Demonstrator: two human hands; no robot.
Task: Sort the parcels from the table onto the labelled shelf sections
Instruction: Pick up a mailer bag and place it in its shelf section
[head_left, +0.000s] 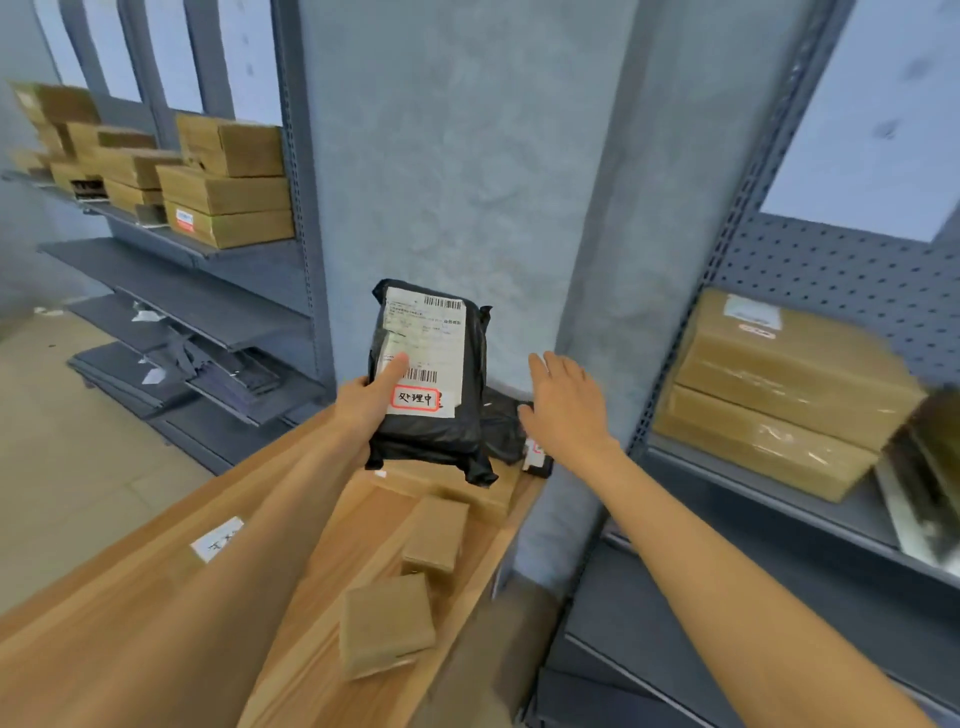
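Brown cartons are sitting stacked on the upper boards of a grey metal shelf unit at the far left, while its lower boards are lying tilted near the floor. Nearer, a wooden table is running from the near left toward a blue-grey pillar, carrying a white paper label and two small brown boxes, one near and one slightly farther. At centre, the left hand is gripping a black plastic mailer and lifting it upright above the table's far end, thumb pressing on its white shipping label just beside a red-bordered sticker with Chinese characters. Behind and below it, a second black bag parcel is lying on the table against the pillar, over a flat cardboard box. The right hand is hovering open just right of the lifted mailer, fingers spread and relaxed, holding nothing, above the second bag. At right, two large taped cartons are resting stacked on a pegboard-backed shelf.
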